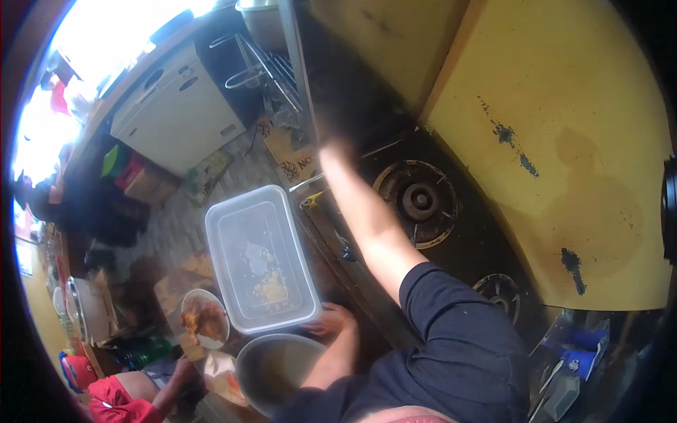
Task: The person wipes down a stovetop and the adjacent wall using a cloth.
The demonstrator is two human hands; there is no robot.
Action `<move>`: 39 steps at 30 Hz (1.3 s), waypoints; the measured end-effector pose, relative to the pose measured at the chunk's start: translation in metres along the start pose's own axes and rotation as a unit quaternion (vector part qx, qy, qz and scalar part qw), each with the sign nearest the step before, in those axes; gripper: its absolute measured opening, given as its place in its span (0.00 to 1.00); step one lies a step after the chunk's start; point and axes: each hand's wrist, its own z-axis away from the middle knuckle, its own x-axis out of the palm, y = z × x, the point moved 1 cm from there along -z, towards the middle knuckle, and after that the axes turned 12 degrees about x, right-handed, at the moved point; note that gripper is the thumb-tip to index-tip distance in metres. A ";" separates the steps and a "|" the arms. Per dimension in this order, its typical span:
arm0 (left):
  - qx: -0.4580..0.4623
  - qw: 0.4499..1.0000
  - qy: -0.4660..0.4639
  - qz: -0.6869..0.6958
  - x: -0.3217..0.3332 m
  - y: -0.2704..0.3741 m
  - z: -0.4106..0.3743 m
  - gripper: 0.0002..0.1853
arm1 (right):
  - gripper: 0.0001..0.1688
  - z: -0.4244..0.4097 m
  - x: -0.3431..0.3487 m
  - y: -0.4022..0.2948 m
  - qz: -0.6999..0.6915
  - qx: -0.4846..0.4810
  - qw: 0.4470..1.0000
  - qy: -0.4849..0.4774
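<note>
My left hand (334, 320) grips the near right corner of a translucent rectangular plastic container (238, 238). Pale yellowish crumbs (272, 288) lie in the container towards its near end. My right arm reaches far forward past a gas burner (420, 199). At its end my right hand (337, 144) is blurred, beside a dark panel (359, 100) with a metal edge; its fingers cannot be made out. Just below the container is a large grey pot (254, 370), partly covered by my left forearm. A white bowl (217, 341) with orange-brown food sits left of the pot.
A second burner (497, 293) lies nearer me, along a yellow wall (555, 158) with peeled patches. Across the floor stands a white chest freezer (180, 111). A person in red (119, 399) is at lower left, another in dark clothes (106, 211) farther off. A metal rack (270, 74) stands ahead.
</note>
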 end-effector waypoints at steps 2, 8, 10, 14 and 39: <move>0.007 1.000 0.015 -0.023 0.012 -0.006 0.002 0.35 | 0.28 0.031 0.012 -0.011 0.002 0.002 1.000 -0.006; 0.019 1.000 0.024 -0.007 0.007 0.003 -0.004 0.35 | 0.28 0.098 0.083 -0.151 0.034 -0.260 0.965 0.014; 0.027 0.999 0.025 0.009 0.006 0.015 -0.006 0.35 | 0.28 0.089 0.116 -0.220 0.019 -0.407 0.911 0.058; 0.003 1.000 0.018 -0.002 0.007 0.004 -0.007 0.35 | 0.28 0.085 0.148 -0.327 0.037 -0.669 0.742 0.021; 0.025 0.995 0.088 -0.043 0.014 -0.003 0.005 0.36 | 0.14 -0.037 -0.015 0.024 0.100 0.107 0.984 -0.098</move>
